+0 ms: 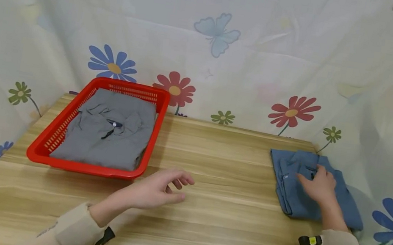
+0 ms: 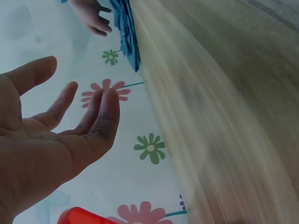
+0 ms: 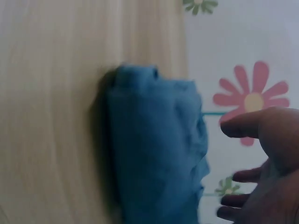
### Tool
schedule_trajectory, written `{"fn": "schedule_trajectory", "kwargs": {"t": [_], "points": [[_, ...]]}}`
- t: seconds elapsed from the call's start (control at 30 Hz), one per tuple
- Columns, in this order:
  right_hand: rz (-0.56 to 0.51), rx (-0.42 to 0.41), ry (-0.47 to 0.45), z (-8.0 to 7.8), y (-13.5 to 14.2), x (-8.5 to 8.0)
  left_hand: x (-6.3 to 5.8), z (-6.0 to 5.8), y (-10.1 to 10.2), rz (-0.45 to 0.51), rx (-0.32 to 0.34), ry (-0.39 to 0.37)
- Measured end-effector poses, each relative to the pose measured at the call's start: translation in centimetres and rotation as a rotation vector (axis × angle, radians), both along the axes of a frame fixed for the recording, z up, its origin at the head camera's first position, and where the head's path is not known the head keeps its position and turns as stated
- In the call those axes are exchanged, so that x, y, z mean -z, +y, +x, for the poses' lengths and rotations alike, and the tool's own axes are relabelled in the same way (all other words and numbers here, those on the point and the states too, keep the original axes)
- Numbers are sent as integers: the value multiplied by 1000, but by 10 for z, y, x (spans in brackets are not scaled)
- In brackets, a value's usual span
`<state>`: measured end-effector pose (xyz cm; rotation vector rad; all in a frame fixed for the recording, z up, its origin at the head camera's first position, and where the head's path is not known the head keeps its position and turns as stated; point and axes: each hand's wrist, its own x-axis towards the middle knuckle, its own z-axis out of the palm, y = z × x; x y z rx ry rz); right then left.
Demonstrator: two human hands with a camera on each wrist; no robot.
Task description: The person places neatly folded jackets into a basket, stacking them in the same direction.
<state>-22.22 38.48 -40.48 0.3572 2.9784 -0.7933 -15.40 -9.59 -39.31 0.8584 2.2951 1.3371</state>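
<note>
While the left hand (image 1: 152, 190) hangs empty, loosely curled, near the red basket (image 1: 87, 167), the right hand (image 1: 319, 185), empty and parted, hovers over blue clothing (image 1: 345, 206) near the worktop's (image 1: 210, 227) far right corner.

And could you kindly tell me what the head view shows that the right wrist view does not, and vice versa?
Head view only: the red basket, the folded grey garment in it, and the left hand.
Right wrist view only: flowered curtain showing between the right hand and the folded blue cloth.
Both: the right hand, the blue cloth, the curtain and the wooden tabletop.
</note>
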Motion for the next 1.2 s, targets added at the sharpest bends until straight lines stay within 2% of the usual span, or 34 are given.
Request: {"fn": "schedule_trajectory", "kwargs": {"t": [0.13, 0.33, 0.5, 0.77, 1.0, 1.2], "points": [[-6, 106, -31, 2, 13, 8, 6, -2, 3, -4, 16, -11], [8, 91, -153, 1, 18, 19, 11, -3, 6, -6, 19, -21], [15, 73, -188, 0, 15, 20, 13, -3, 7, -2, 18, -9], [57, -19, -204, 0, 7, 15, 15, -5, 8, -1, 11, -37], [132, -169, -98, -4, -11, 19, 17, -8, 8, 1, 3, -41], [121, -239, -54, -7, -30, 22, 21, -12, 9, -3, -8, -58]]}}
